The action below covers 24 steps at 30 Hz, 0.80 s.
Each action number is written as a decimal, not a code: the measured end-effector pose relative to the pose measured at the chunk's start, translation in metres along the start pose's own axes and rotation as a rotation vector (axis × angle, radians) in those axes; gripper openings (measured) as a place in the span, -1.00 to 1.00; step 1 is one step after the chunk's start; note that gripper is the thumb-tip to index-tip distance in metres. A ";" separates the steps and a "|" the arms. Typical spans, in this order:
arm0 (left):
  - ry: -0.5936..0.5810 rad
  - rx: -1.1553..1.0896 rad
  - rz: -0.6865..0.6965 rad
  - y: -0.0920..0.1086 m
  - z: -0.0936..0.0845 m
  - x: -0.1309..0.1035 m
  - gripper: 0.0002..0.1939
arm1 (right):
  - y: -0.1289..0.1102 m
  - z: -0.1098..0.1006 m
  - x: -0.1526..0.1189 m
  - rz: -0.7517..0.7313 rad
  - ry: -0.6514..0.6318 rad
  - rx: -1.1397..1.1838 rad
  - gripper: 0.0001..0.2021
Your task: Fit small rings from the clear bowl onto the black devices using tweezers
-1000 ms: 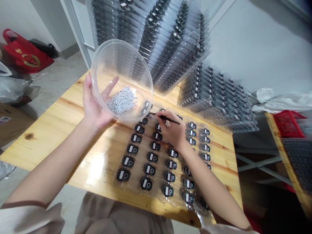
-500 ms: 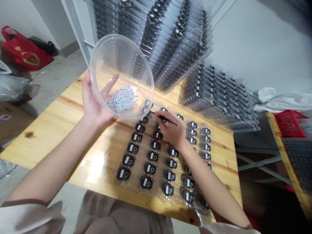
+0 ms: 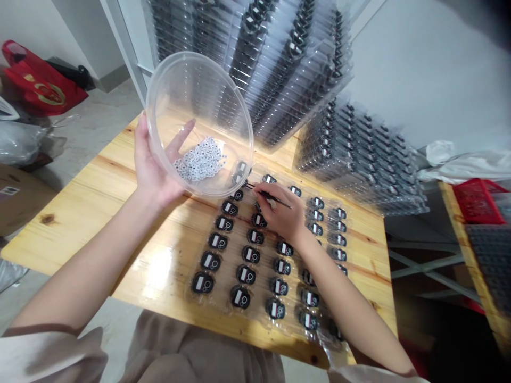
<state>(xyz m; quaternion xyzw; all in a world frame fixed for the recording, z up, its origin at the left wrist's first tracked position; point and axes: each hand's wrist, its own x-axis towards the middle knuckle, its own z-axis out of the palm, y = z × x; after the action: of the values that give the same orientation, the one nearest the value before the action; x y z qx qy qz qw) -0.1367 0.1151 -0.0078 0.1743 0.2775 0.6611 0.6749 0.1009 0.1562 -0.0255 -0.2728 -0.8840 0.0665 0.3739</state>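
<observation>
My left hand (image 3: pixel 154 165) grips a clear round plastic tub (image 3: pixel 199 57) and holds it tilted toward me above the table. Inside, a heap of small pale ring-like parts (image 3: pixel 202 159) rests against the lower side. Black tweezers (image 3: pixel 277 199) are pinched in my right hand (image 3: pixel 281 213), their tips by the tub's lower right rim. Whether the tips hold a part is too small to tell. Beneath lies a clear plastic tray (image 3: pixel 235 236) with rows of small black pieces (image 3: pixel 218 241), each bearing a white rectangle and small circles. My right hand and forearm hide some of them.
Tall stacks of filled clear trays (image 3: pixel 275 80) stand at the back of the wooden table (image 3: pixel 88 197), with a lower stack (image 3: pixel 359 154) to the right. A red bag (image 3: pixel 43 85) sits on the floor at left. A red basket (image 3: pixel 477 199) stands at far right.
Almost nothing differs. Both hands, the tub and the tweezers keep nearly the same places, with only a slight shift of the view.
</observation>
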 end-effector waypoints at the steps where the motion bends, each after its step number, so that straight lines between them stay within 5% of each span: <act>1: -0.002 -0.006 0.000 0.000 0.000 0.000 -0.15 | 0.000 -0.001 0.000 0.007 0.001 0.007 -0.90; 5: -0.014 -0.020 0.002 -0.002 -0.001 0.000 -0.15 | -0.003 -0.011 0.004 0.099 0.080 0.042 -0.91; 11: 0.041 -0.021 -0.015 -0.005 0.005 -0.001 -0.16 | -0.028 -0.033 0.020 0.152 0.442 0.243 -0.81; 17: 0.085 -0.003 -0.062 -0.009 0.012 -0.004 -0.18 | -0.056 -0.031 0.025 -0.004 0.099 0.281 -0.75; 24: 0.078 -0.014 -0.088 -0.013 0.018 -0.007 -0.23 | -0.055 -0.022 0.026 -0.077 0.051 0.217 -0.75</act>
<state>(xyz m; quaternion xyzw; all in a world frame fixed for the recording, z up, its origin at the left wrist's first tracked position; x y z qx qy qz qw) -0.1152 0.1094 -0.0003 0.1315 0.3062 0.6391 0.6931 0.0775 0.1220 0.0237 -0.1983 -0.8716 0.1402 0.4259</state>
